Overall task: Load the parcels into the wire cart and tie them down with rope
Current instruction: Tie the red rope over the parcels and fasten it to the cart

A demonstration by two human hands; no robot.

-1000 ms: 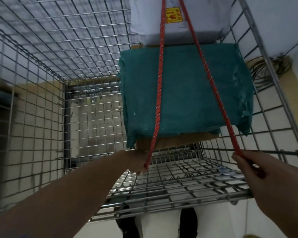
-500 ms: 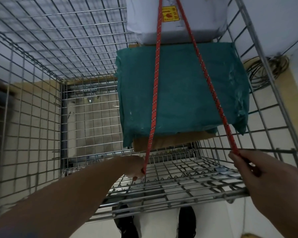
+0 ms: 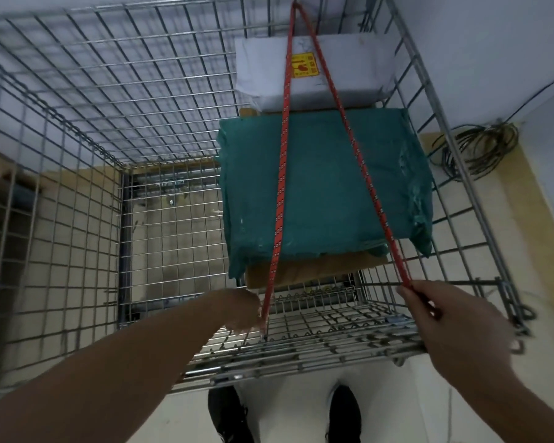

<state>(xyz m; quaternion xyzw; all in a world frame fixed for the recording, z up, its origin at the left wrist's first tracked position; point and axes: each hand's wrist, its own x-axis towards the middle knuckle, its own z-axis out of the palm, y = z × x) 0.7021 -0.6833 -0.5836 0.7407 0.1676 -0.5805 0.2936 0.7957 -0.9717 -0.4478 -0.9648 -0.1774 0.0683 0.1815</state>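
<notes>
A teal-wrapped parcel (image 3: 327,187) lies in the wire cart (image 3: 115,100), on top of a brown cardboard box (image 3: 314,270). Behind it sits a white parcel (image 3: 352,75) with a yellow sticker. A red rope (image 3: 280,193) hangs from the cart's far top edge and runs down over the parcels in two strands. My left hand (image 3: 243,311) holds the left strand low at the cart's near wire edge. My right hand (image 3: 454,327) grips the right strand, held taut above the near right corner.
The cart's left half shows bare mesh with tiled floor (image 3: 179,238) beneath. A coil of dark cable (image 3: 474,148) lies on the floor outside the right wall. My shoes (image 3: 344,410) stand just below the cart's near rim (image 3: 301,356).
The view has tilted up, showing the rope's loop at the cart's far top edge. Both hands keep hold of their strands, and my left hand sits slightly lower at the near wire edge.
</notes>
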